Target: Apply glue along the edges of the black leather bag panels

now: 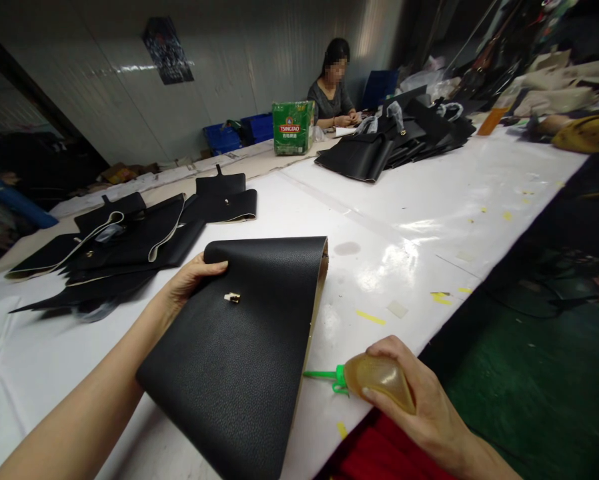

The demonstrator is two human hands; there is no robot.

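A folded black leather bag panel (239, 353) with a small gold metal clasp (232, 297) is tilted up over the white table. My left hand (192, 283) grips its far left edge, thumb on the outer face and fingers hidden behind. My right hand (409, 393) is wrapped around a soft glue bottle (377, 380) of amber liquid. The bottle's green nozzle (322, 375) points left, its tip at the panel's right edge. Whether liquid is coming out is too small to tell.
More black leather pieces (129, 233) lie stacked on the left, and a larger pile (394, 143) sits at the back. A green Tsingtao box (293, 128) stands near a seated person (333, 93). Yellow scraps (370, 317) dot the white table (349, 200); its edge runs along the right.
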